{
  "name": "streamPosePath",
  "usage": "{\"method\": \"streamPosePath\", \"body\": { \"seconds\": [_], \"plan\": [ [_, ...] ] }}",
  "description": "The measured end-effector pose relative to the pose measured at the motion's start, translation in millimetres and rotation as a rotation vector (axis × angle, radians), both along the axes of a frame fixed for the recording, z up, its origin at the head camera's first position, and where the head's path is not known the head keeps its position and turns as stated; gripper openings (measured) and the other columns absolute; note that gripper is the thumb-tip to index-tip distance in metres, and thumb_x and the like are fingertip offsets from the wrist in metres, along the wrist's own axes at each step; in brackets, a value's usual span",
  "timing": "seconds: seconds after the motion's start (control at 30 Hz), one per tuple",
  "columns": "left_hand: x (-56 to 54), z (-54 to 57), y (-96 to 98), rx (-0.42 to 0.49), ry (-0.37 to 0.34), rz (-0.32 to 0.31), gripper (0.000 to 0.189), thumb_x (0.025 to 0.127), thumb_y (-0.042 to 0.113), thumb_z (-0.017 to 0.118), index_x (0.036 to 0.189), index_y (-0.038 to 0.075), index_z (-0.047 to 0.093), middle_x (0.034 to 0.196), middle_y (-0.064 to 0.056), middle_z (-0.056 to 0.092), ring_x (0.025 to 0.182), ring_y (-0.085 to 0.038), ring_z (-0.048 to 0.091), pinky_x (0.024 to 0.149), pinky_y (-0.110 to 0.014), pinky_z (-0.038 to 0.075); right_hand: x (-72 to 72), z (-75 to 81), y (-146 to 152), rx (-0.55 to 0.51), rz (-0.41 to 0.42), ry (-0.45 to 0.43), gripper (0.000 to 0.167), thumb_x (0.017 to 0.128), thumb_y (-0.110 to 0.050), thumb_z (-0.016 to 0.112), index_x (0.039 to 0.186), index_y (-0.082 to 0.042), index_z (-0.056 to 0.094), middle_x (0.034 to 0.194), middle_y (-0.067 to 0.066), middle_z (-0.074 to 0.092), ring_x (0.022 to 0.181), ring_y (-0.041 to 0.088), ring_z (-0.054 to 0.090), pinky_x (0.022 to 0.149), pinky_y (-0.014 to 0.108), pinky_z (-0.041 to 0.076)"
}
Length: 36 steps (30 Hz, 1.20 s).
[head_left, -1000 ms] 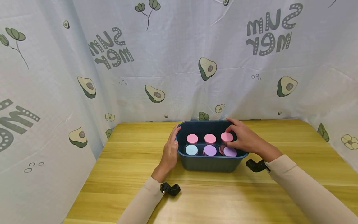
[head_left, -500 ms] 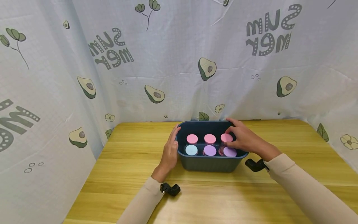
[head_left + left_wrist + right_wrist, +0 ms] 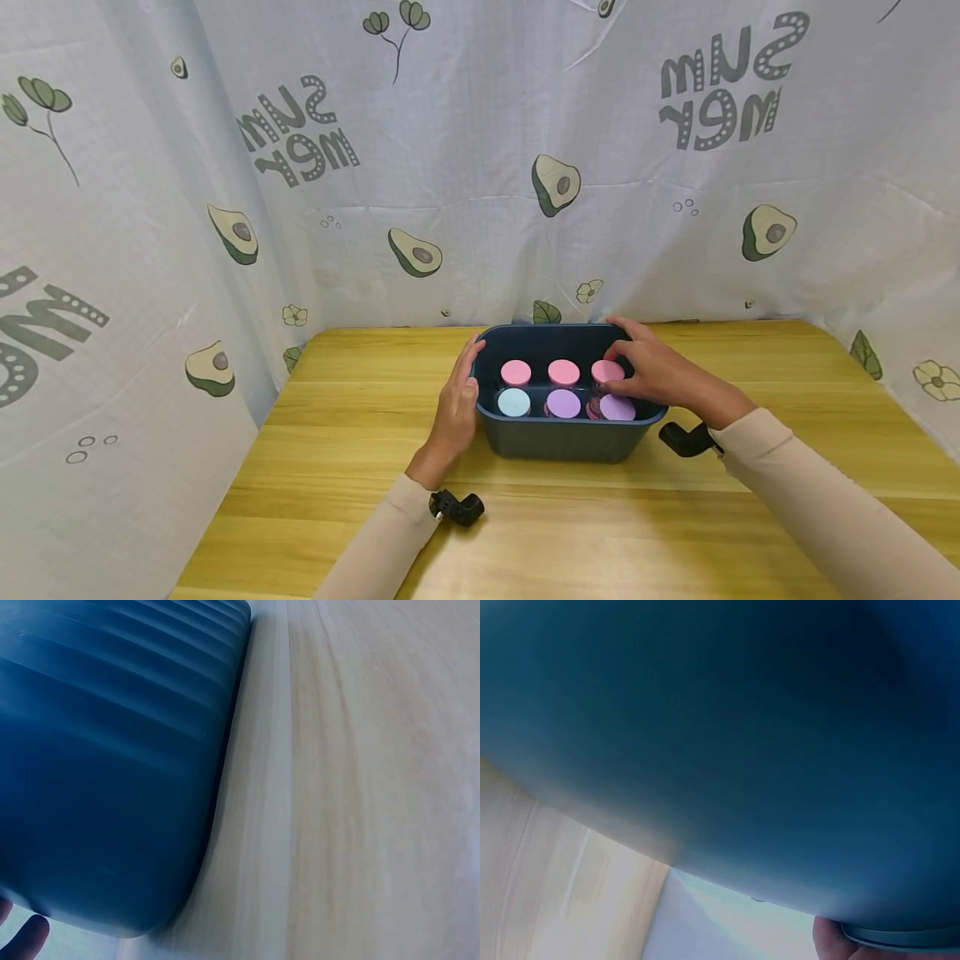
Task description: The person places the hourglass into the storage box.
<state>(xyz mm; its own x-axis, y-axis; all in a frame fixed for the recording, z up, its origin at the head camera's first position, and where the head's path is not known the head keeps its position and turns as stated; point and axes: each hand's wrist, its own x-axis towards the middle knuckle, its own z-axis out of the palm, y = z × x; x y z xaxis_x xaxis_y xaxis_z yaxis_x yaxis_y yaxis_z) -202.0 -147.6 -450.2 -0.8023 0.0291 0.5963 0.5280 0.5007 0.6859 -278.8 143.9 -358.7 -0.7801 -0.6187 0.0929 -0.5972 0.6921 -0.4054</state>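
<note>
A dark blue-grey oblong bin (image 3: 566,439) stands on the table, with small jars upright inside in two rows. The far row has pink lids, among them a left one (image 3: 515,372) and a middle one (image 3: 563,372). Nearer are a light blue lid (image 3: 513,402) and purple lids (image 3: 563,403). My right hand (image 3: 660,371) reaches over the bin's right end and pinches the far-right pink-lidded jar (image 3: 607,371) between thumb and finger. My left hand (image 3: 454,410) rests against the bin's left end, fingers fairly straight at the rim. The wrist views mostly show the bin's outer wall (image 3: 112,750).
The wooden table (image 3: 337,467) extends around the bin on both sides and in front. A pale curtain (image 3: 480,167) printed with avocados and letters hangs behind the table and along its left side. Black wrist cameras (image 3: 459,507) sit below each hand.
The pinched pink-lidded jar has sunk slightly into the bin over the last second. Both hands and the bin stay almost in place.
</note>
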Motion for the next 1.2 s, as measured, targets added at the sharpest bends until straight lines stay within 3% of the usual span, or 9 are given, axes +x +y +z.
{"method": "streamPosePath", "body": {
  "seconds": [0.43,0.73,1.2],
  "plan": [
    [2.1,0.4,0.9,0.011,0.002,0.003,0.055,0.098,0.026,0.021,0.149,0.01,0.033,0.157,-0.014,0.027,0.143,-0.022,0.026,0.111,-0.052,0.027,2.3,-0.4,3,-0.033,0.023,0.016,0.047,0.08,-0.028,0.077,0.112,0.005,0.067,0.149,0.029,0.027,0.132,0.05,0.028,0.102,0.066,0.031],
    [1.2,1.2,1.6,0.022,0.01,0.006,0.053,0.098,0.023,0.023,0.149,0.011,0.033,0.157,-0.012,0.026,0.143,-0.023,0.026,0.111,-0.053,0.027,5.9,-3.1,6,-0.131,-0.028,0.018,0.053,0.087,-0.036,0.069,0.124,0.0,0.062,0.152,0.022,0.029,0.135,0.048,0.03,0.1,0.067,0.031],
    [2.1,3.5,0.6,-0.003,-0.005,0.03,0.053,0.099,0.021,0.023,0.15,0.012,0.032,0.159,0.002,0.023,0.144,-0.021,0.026,0.112,-0.05,0.027,26.5,-2.5,26,-0.295,0.019,0.275,0.046,0.082,-0.016,0.075,0.122,0.001,0.063,0.143,0.017,0.047,0.129,0.041,0.043,0.095,0.064,0.039]
  ]
}}
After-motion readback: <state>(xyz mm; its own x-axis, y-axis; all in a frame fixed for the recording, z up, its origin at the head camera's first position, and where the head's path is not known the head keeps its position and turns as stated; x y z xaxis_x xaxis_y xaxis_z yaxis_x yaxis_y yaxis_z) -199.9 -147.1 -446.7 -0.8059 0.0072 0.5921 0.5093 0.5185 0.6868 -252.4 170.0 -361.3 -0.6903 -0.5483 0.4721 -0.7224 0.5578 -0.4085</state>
